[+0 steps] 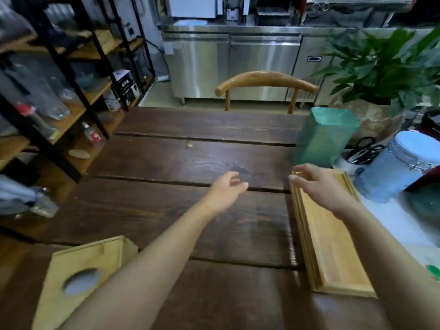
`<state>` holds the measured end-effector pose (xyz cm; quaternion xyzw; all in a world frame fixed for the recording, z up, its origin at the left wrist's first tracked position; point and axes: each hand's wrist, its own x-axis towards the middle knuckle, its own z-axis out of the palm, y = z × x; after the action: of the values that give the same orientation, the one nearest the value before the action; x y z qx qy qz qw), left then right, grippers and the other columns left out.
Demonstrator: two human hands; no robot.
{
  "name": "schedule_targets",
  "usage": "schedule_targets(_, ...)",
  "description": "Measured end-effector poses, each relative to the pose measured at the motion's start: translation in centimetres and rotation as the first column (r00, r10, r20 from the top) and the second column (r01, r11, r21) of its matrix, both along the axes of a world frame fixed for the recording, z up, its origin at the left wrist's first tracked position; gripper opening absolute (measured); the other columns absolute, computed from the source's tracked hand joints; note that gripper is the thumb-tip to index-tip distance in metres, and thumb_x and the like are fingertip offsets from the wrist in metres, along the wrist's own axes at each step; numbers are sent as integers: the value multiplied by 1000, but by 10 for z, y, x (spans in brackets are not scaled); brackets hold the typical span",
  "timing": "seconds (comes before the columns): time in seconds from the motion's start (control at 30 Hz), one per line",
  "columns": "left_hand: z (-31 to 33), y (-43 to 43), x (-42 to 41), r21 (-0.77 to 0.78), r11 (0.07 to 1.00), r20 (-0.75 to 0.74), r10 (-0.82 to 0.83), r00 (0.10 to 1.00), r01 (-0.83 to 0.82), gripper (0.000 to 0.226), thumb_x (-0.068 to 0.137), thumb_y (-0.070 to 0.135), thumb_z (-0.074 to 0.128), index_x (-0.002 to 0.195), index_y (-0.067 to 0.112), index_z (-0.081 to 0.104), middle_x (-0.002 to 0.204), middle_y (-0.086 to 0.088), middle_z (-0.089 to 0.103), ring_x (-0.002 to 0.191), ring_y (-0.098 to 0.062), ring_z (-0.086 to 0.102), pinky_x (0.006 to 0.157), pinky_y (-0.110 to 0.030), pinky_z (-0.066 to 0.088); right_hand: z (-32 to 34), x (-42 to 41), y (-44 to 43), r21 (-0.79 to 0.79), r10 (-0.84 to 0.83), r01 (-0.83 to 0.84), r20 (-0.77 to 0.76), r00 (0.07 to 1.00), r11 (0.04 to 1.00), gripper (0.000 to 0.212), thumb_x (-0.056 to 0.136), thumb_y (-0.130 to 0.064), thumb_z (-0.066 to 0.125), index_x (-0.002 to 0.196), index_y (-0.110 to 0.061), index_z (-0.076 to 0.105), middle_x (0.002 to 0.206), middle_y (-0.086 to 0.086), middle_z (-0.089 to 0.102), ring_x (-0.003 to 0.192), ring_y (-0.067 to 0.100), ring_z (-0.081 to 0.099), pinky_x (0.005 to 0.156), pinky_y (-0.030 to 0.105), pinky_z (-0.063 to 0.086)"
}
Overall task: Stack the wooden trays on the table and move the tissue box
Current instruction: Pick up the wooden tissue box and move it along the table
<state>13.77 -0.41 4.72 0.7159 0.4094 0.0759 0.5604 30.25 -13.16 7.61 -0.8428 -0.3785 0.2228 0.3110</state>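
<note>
A stack of pale wooden trays lies lengthwise along the right side of the dark plank table. My right hand hovers over the stack's far end, fingers apart, holding nothing. To the left of the stack, above bare tabletop, my left hand is open and empty as well. A wooden tissue box with an oval slot showing white tissue sits at the near left corner, partly behind my left forearm.
A green translucent bin stands just beyond the trays. A glass clip-top jar, a holder with scissors and a potted plant crowd the right. A wooden chair faces the far edge. Black shelving runs along the left.
</note>
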Motion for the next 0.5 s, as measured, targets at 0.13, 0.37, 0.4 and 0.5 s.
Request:
schedule_targets(0.13, 46, 26, -104, 187, 976, -72, 124, 990, -109, 49, 92, 29, 57, 136, 9, 50, 137, -7, 56, 125, -20, 53, 105, -31, 39, 11, -78, 39, -22, 201, -206, -127, 971, 978, 43, 87, -34, 58, 124, -13, 54, 119, 8, 62, 111, 25, 59, 98, 43, 47)
schedule_targets(0.37, 53, 26, -284, 317, 815, -96, 537, 838, -486, 46, 94, 33, 53, 134, 11, 50, 135, -7, 56, 124, -23, 52, 104, -41, 42, 2, -223, 73, 11, 355, -377, -367, 860, 926, 47, 90, -32, 55, 130, -7, 49, 132, 11, 55, 113, 23, 56, 94, 35, 46)
schedule_targets(0.4, 45, 21, -301, 279, 793, -95, 584, 807, -541, 48, 94, 33, 53, 136, 11, 47, 137, -8, 54, 125, -24, 51, 105, -42, 42, -2, -240, 76, 20, 328, -351, -406, 853, 936, 51, 90, -33, 54, 134, -10, 45, 137, 11, 51, 109, 21, 56, 88, 31, 46)
schedule_targets(0.5, 18, 0, -333, 123, 746, -100, 666, 740, -655, 55, 92, 36, 55, 140, 14, 42, 143, -7, 50, 129, -24, 48, 103, -37, 40, -19, -283, 84, 33, 221, -241, -530, 819, 970, 60, 90, -34, 53, 143, -18, 30, 148, 8, 38, 127, 25, 44, 99, 35, 37)
